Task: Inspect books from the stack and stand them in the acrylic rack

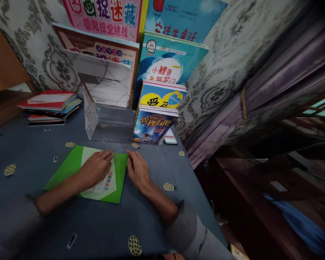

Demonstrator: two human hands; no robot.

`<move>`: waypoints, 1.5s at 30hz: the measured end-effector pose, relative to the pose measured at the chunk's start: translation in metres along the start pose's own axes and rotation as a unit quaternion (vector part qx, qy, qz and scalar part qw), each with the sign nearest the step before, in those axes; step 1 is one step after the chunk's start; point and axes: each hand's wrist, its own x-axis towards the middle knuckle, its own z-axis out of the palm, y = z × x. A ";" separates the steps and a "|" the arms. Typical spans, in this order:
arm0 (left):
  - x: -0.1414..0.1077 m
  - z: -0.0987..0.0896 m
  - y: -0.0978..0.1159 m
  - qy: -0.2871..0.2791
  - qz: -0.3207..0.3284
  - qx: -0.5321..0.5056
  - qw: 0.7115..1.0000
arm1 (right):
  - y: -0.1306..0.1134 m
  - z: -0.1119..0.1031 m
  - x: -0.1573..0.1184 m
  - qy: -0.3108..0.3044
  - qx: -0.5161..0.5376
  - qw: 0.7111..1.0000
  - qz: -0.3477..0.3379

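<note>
A green book point(121, 177) with a pale green panel lies flat on the blue tablecloth, its cover facing up. My left hand point(97, 168) rests on top of the cover, fingers stretched out together and pointing toward the upper right. Part of the cover is hidden beneath it. At the book's right edge lies my right hand point(138, 169), its fingers extended and the fingertips by the upper right corner. Whether the thumb presses on the edge is hard to make out. Neither hand is wrapped round anything.
Beyond the hands stands a clear stepped book rack point(111, 126); picture books, including a blue book point(154, 124), fill its tiers. A stack of books point(50, 101) lies to the left. The tablecloth point(162, 224) ends at the right, beside a purple curtain point(224, 119).
</note>
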 end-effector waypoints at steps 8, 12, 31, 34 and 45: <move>0.024 0.008 0.031 -0.009 0.054 0.002 0.999 | 0.000 -0.001 0.002 0.024 0.024 0.999 0.017; 0.022 0.023 0.022 0.040 0.072 -0.005 0.997 | -0.005 -0.003 0.001 0.006 0.016 1.000 0.025; -0.014 0.040 0.014 0.220 0.238 0.027 0.945 | -0.021 -0.023 0.006 -0.097 -0.195 0.976 0.005; -0.040 0.039 0.019 0.206 0.263 0.039 0.942 | -0.021 -0.021 0.005 -0.095 -0.212 0.973 -0.005; -0.071 0.044 0.019 0.171 0.253 0.036 0.952 | -0.021 -0.019 0.004 -0.097 -0.218 0.971 -0.013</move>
